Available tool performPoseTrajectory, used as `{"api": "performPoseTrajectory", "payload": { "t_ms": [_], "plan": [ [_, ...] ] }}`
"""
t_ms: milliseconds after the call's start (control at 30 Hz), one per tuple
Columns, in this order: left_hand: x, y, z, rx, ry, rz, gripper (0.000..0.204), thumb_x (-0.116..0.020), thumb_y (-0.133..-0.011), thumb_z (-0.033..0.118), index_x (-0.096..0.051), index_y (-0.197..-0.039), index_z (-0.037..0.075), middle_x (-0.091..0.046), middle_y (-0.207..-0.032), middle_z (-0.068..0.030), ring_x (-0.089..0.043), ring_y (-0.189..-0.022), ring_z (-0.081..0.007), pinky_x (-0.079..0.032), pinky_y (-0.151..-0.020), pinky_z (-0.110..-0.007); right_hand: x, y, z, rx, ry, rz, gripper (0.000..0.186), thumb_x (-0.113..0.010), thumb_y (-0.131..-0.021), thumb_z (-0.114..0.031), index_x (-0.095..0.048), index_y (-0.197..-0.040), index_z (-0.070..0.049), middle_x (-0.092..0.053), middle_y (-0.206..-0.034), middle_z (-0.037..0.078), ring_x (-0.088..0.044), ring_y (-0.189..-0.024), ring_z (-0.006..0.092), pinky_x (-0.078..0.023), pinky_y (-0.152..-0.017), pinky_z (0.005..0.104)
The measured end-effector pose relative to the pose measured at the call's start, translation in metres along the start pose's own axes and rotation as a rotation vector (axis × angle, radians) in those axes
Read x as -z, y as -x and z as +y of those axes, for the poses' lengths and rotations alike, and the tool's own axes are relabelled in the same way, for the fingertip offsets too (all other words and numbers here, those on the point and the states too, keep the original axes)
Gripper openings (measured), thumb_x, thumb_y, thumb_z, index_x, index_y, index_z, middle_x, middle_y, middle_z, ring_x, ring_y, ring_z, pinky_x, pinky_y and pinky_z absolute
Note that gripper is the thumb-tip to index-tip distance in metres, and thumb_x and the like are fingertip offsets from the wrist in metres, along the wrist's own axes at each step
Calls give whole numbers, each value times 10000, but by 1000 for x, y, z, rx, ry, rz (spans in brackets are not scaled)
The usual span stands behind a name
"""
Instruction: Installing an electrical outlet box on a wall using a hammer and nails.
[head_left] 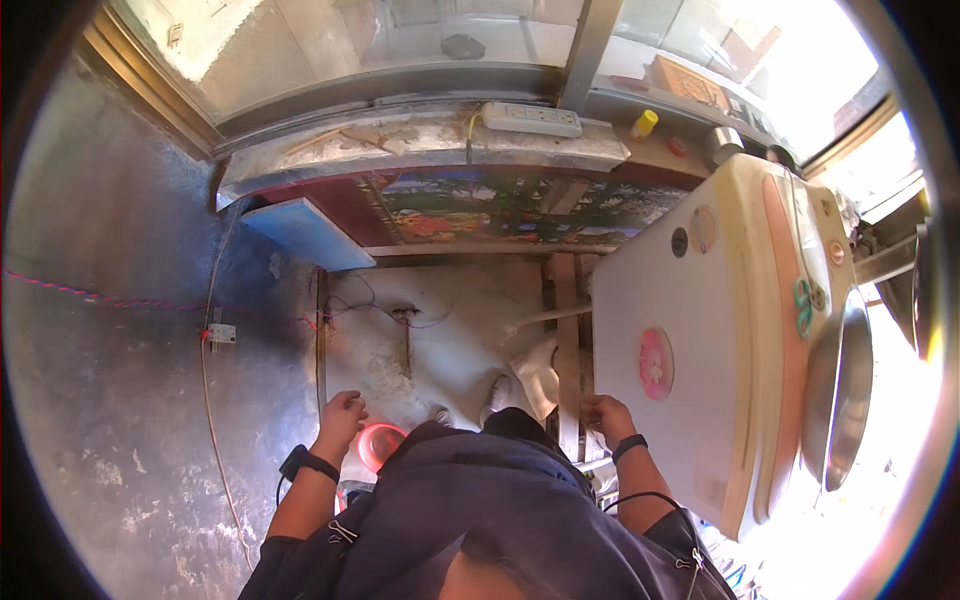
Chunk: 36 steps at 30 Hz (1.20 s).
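Observation:
My left hand [343, 413] hangs low on the left, above a red plastic basin [380, 446] on the floor. Its fingers are loosely bent and apart, with nothing seen in them. On the other side, my right hand [608, 416] is beside the white side of a washing machine [650, 300], fingers half curled. Nothing shows in that hand, and whether it touches the machine I cannot tell. A round pink sticker [656, 363] marks the machine's side. Dark bands circle both wrists.
Wooden rails [568, 360] run along the floor near the machine. A blue board [308, 234] leans at the back left. On the ledge lie a power strip [531, 119] and a yellow-capped container [645, 124]. Green-handled scissors [803, 306] and a steel basin [842, 390] hang by the machine.

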<state>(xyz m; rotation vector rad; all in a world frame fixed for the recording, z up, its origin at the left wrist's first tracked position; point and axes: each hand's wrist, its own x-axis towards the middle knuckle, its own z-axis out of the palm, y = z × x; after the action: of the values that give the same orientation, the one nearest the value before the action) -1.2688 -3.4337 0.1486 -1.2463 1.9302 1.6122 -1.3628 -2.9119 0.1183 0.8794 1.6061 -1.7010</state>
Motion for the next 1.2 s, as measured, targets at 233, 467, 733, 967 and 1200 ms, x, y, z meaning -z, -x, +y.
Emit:
{"api": "performPoseTrajectory", "payload": {
  "t_ms": [233,467,733,967,1200],
  "plan": [
    [-33,-35,68,-29,-83,-44,377,-595,-913,201,-563,-1245,26,-643,-994,-98,-663,-867,-199,-535,-665,-323,2,-31,-42,42,-12,7,266,-601,-876,-22,-583,-1139,7,-649,-961,99,-660,-830,209,-553,-750,323],
    [-50,-78,94,17,-182,-153,366,-604,-913,196,-567,-1244,45,-646,-1006,-75,-657,-872,-189,-526,-680,-316,-6,-31,-18,-56,-34,50,357,-601,-870,-81,-520,-1214,-28,-635,-984,117,-664,-844,220,-549,-738,316],
    [-51,-138,89,-81,-538,-382,345,-638,-873,206,-615,-1163,19,-679,-955,-114,-673,-840,-225,-527,-712,-326,-60,1,60,-274,-18,64,312,-526,-871,-74,-585,-1176,-51,-665,-863,92,-670,-665,202,-554,-610,319],
    [-54,-141,88,-453,-1134,-683,378,-653,-856,323,-639,-1148,83,-653,-1076,-177,-636,-980,-343,-508,-856,-406,-122,15,92,-134,674,5,291,-576,-854,-270,-710,-1054,-108,-711,-889,145,-695,-823,286,-541,-775,390],
    [-63,-144,75,-525,-1263,-780,235,-633,-862,264,-664,-1014,88,-629,-1007,-153,-623,-966,-348,-509,-810,-445,-152,25,70,-54,808,33,276,-710,-834,-273,-710,-1000,-52,-720,-814,93,-687,-759,181,-538,-719,327]
  ]
}}
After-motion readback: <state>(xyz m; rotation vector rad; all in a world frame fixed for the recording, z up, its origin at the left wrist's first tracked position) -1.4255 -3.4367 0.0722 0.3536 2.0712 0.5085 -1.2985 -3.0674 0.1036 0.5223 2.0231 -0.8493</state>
